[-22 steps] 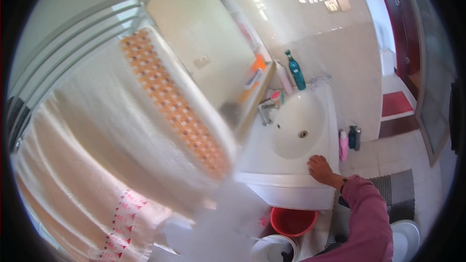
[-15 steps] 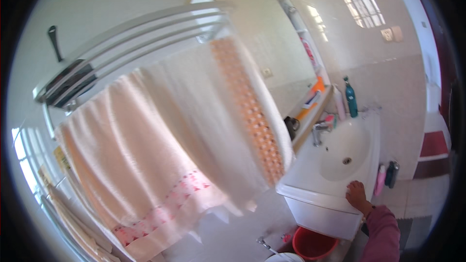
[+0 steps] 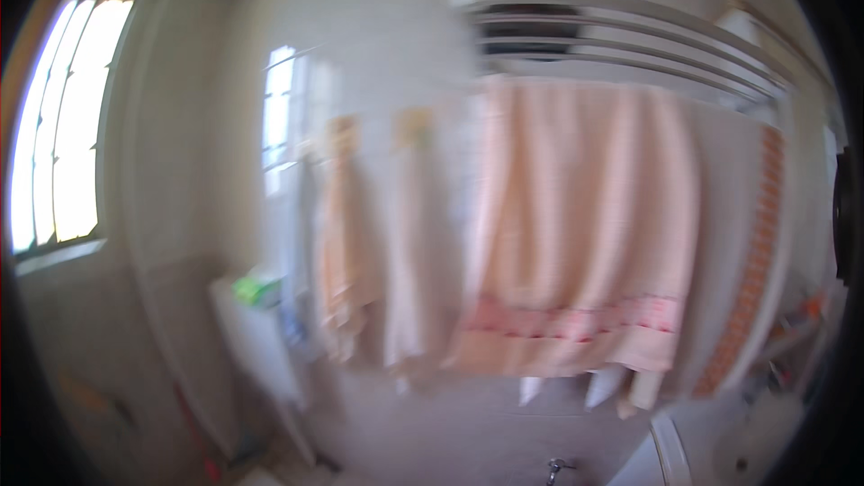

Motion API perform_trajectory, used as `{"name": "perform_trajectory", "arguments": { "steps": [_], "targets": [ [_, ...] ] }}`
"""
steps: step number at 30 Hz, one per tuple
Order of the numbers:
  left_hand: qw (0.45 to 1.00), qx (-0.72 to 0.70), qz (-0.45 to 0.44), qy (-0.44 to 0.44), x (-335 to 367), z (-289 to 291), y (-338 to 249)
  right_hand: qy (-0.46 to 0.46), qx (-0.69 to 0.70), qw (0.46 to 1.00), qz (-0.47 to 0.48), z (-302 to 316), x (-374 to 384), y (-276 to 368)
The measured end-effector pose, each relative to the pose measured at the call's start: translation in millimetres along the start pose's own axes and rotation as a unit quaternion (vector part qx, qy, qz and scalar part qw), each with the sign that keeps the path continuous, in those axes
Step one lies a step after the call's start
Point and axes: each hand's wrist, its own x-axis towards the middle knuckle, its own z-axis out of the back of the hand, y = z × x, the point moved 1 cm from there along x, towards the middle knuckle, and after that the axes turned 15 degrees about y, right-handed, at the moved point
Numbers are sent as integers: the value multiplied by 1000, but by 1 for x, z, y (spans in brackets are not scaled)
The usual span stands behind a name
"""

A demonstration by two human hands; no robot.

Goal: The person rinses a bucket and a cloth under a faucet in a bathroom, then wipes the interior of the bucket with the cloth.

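Neither of my hands shows in the head view at this moment, and the picture is smeared by motion. Before me a pale pink towel (image 3: 585, 225) with a patterned pink band near its hem hangs from a metal wall rack (image 3: 630, 31). To its right hangs a whitish towel with an orange dotted strip (image 3: 756, 234). Farther left, a peach cloth (image 3: 340, 261) and a whitish cloth (image 3: 409, 270) hang against the wall. A corner of the white washbasin (image 3: 661, 454) appears at the lower right.
A bright barred window (image 3: 72, 126) is at the far left. Below it to the right stands a white cabinet-like piece (image 3: 256, 342) with a green packet (image 3: 256, 292) on top. A metal wall tap (image 3: 558, 466) sits at the bottom edge.
My view has swung left, away from the basin and mirror toward the window. My right hand, earlier at the basin's near edge, has left the picture. The towels now appear farther right.
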Motion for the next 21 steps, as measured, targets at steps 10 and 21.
{"name": "perform_trajectory", "arguments": {
  "steps": [10, 21],
  "targets": [
    [973, 69, 179, -130, -114, -128, 108, 445, 382, 808, -64, -226, 113, 48],
    [921, -40, 233, -310, -132, -152, 109, 346, 266, 895, -94, -180, 63, -14]
  ]
}}
